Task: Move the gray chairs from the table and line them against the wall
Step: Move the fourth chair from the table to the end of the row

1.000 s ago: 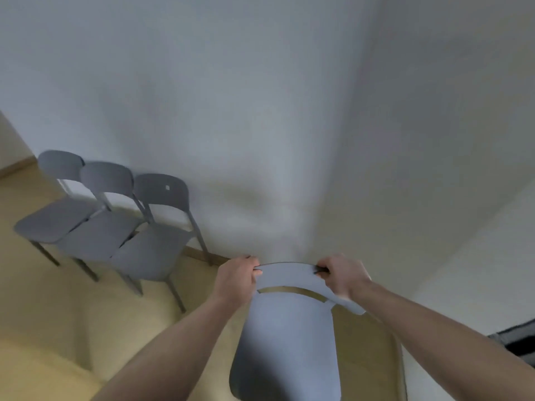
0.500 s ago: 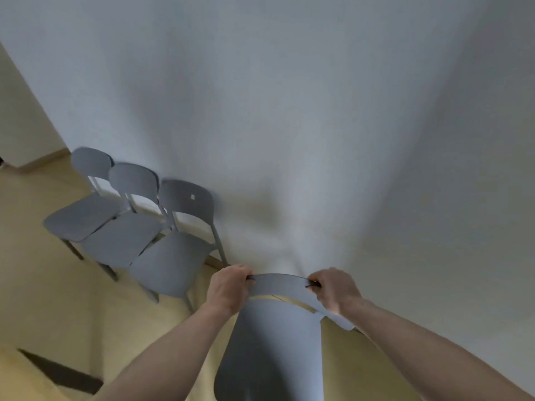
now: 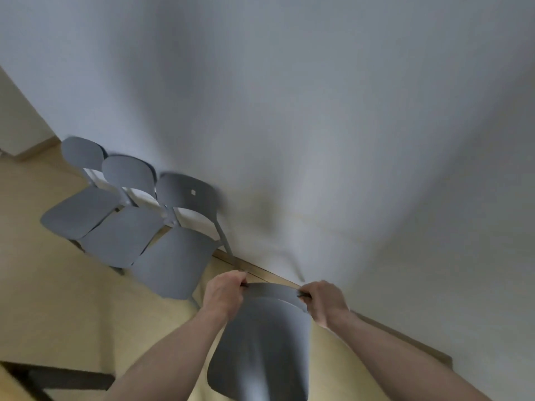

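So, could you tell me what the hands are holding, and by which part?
Both hold a gray chair by its backrest's top edge: left hand at its left end, right hand at its right.

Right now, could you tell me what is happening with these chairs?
A person is carrying a gray chair toward the white wall, gripping its backrest with the left hand at one end and the right hand at the other. Three matching chairs already stand side by side against the wall to the left. The held chair is near the wall, just right of that row, not yet in line.
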Available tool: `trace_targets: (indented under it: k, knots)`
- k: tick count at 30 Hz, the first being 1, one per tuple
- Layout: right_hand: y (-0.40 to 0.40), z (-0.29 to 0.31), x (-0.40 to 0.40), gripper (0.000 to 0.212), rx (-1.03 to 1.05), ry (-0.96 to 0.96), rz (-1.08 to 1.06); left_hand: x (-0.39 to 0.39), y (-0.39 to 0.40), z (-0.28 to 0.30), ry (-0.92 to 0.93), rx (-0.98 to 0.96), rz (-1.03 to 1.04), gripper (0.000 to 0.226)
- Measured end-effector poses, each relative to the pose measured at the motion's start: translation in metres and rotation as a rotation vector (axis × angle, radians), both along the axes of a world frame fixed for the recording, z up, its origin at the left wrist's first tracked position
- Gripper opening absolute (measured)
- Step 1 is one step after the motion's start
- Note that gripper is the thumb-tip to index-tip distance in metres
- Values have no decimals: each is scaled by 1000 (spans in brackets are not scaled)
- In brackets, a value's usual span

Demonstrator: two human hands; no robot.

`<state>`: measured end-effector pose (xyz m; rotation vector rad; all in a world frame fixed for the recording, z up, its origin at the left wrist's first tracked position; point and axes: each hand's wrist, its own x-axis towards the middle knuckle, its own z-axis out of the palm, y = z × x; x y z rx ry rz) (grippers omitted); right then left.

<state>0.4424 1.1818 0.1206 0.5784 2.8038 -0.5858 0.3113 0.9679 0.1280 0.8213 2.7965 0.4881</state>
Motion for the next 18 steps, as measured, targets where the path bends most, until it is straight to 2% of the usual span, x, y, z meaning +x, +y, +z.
trace_targets:
  k: [11, 16, 18]
  knots:
    - [37, -23, -55, 16, -80, -31, -1, -47, 39, -19, -99, -125, 60, 12]
    - [42, -29, -84, 31, -101, -50, -7, -79, 46, -26, -130, -146, 86, 9]
    - [44, -31, -95, 25, -106, -47, -24, -93, 49, -29, -123, -154, 65, 9]
